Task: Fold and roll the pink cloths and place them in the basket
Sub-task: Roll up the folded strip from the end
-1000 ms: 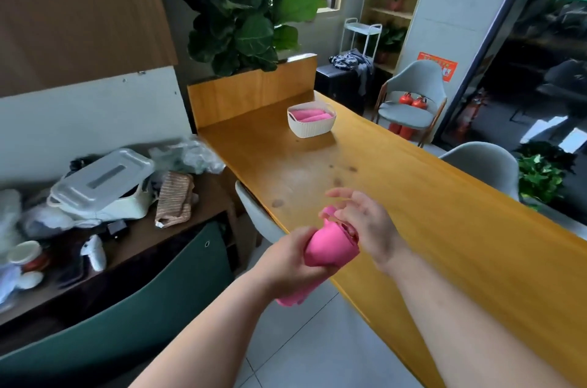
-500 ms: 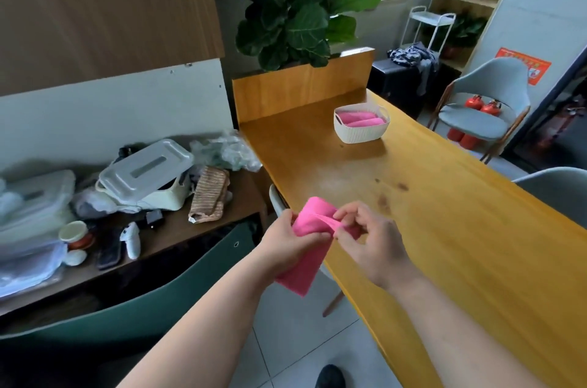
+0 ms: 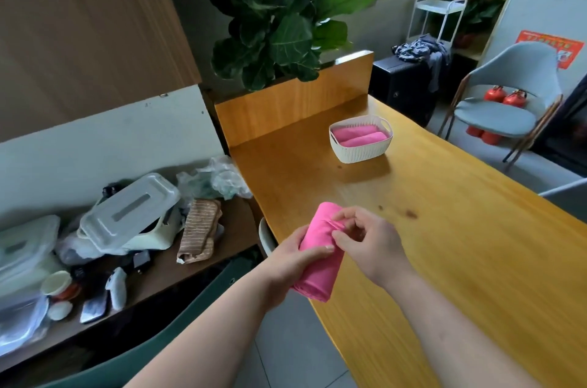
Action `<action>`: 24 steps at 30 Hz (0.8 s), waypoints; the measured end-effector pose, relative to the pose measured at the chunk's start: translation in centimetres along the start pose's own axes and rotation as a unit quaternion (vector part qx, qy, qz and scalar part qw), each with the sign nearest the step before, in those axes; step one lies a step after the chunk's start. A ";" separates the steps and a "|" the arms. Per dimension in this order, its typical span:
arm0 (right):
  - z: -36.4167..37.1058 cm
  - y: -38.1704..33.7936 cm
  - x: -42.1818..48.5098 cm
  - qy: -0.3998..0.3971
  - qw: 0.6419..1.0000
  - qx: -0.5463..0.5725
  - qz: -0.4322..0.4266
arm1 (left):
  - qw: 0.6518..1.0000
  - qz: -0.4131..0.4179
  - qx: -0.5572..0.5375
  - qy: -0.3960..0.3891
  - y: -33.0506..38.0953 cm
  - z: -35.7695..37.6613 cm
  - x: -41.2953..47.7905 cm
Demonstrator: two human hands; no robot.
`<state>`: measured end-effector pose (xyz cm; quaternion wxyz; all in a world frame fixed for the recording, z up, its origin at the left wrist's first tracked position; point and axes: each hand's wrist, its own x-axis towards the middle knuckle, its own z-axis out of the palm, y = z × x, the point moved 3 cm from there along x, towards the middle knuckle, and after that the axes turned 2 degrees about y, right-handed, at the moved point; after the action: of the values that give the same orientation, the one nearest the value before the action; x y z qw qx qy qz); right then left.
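Two pink rolls (image 3: 360, 137) in basket (image 3: 362, 152)

The table (image 3: 444, 229) is finished in smooth, faintly glossy varnished wood. On the table, the basket (image 3: 362, 153) is moulded in matt cream plastic with a ribbed wall. At the table's near edge, the pink cloth (image 3: 320, 260) is shown as soft, matt fabric. Left of the table, a translucent plastic lid (image 3: 130, 213) is seen.

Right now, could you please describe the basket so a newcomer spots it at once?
Start at the yellow table. Near its far end, before the leafy plant, stands the basket. White, ribbed and open, it holds two rolled pink cloths, unlike the lidded boxes on the shelf.
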<state>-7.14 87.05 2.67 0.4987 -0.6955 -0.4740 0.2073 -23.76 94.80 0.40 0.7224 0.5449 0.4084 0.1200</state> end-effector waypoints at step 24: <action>6.3 7.3 16.3 0.205 0.901 -0.352 0.150 | 0.972 0.009 -0.202 -0.116 11.4 -6.2 21.7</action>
<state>-1.06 103.86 -3.41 0.2703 -0.9156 -0.2937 -0.0483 -11.27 116.79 0.03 0.8588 0.4015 0.2844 0.1423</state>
